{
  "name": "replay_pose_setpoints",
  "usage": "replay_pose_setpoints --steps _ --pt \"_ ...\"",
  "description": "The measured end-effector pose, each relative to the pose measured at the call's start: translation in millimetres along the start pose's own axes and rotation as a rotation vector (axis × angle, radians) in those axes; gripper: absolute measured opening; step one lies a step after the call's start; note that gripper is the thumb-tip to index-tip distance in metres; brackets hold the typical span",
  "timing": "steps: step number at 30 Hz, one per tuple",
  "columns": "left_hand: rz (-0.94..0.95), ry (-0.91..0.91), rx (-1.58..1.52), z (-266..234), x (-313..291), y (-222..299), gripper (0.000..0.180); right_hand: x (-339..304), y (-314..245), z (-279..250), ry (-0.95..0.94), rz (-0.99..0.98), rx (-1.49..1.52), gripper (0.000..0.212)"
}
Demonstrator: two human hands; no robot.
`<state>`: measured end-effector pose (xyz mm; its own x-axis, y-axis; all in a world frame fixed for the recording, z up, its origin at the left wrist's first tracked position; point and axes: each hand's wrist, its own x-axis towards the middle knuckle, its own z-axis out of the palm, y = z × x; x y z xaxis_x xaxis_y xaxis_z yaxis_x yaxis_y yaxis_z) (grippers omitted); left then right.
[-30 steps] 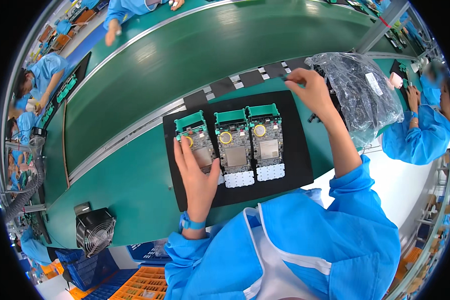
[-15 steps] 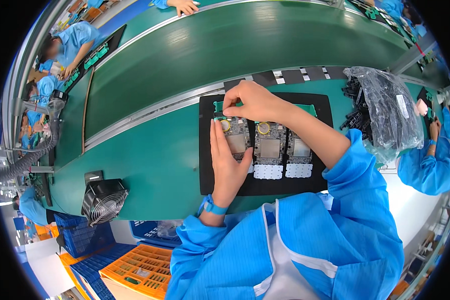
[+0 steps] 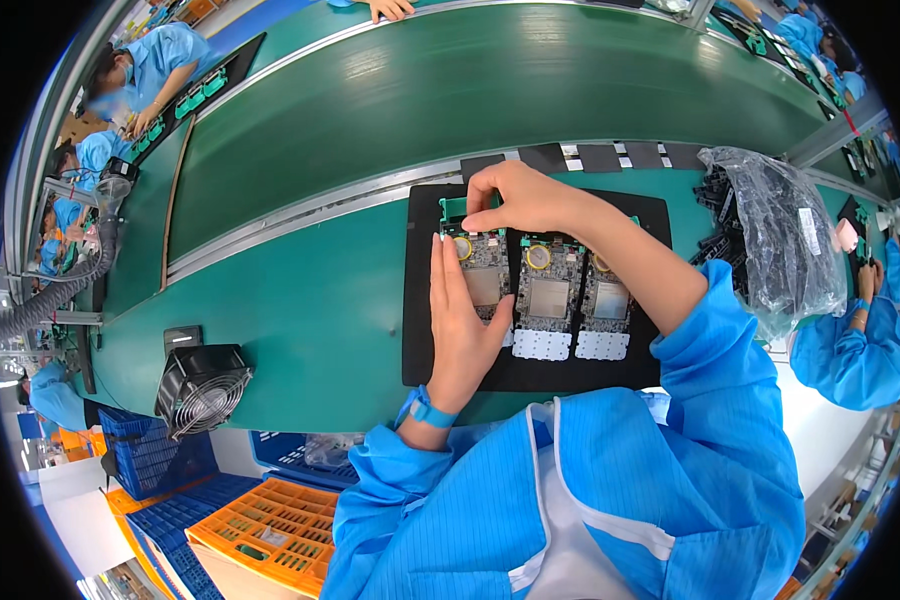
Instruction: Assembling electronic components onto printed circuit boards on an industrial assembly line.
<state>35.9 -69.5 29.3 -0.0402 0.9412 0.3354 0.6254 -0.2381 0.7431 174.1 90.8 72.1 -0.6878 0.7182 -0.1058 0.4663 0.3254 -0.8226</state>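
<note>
My left hand [image 3: 462,335] lies with fingers stretched along the left edge of a circuit board [image 3: 483,287], thumb apart near its lower right side. At the far end of that board, thumb and fingers of my right hand [image 3: 523,197] pinch together beside a green plastic holder [image 3: 454,209]. Whatever they grip is hidden. A round yellow-rimmed cell [image 3: 461,248] sits on the board close to my left fingertips. To the right lie a middle board [image 3: 550,298] and a right board [image 3: 609,300], each ending in a white dotted pad. A black mat [image 3: 430,368] is under them all.
Right of the mat, a clear plastic bag [image 3: 792,235] lies with black parts [image 3: 715,205]. Beyond runs a green conveyor belt [image 3: 470,90] behind a metal rail. A black fan [image 3: 205,388] stands at the left table edge, above crates [image 3: 265,530]. Co-workers sit at both sides.
The whole view has shifted slightly. My right fingers have moved a little off the board's far edge, so more of the green holder shows. My left hand keeps its place on the board.
</note>
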Motion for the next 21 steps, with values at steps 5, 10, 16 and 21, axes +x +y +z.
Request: replay_pose_setpoints --steps 5,10,16,21 --pt "0.008 -0.004 0.022 1 -2 0 0.090 -9 0 0 0.128 -0.050 -0.239 0.041" --pt "0.002 -0.001 0.008 1 -4 -7 0.087 -104 2 -19 0.436 -0.063 0.068 0.039" --pt "0.015 0.003 -0.007 -4 -1 0 0.086 -269 52 -5 0.669 0.554 0.048 0.036" --pt "0.009 0.002 0.020 -6 -2 1 0.087 -265 49 18 0.739 0.608 0.426 0.032"
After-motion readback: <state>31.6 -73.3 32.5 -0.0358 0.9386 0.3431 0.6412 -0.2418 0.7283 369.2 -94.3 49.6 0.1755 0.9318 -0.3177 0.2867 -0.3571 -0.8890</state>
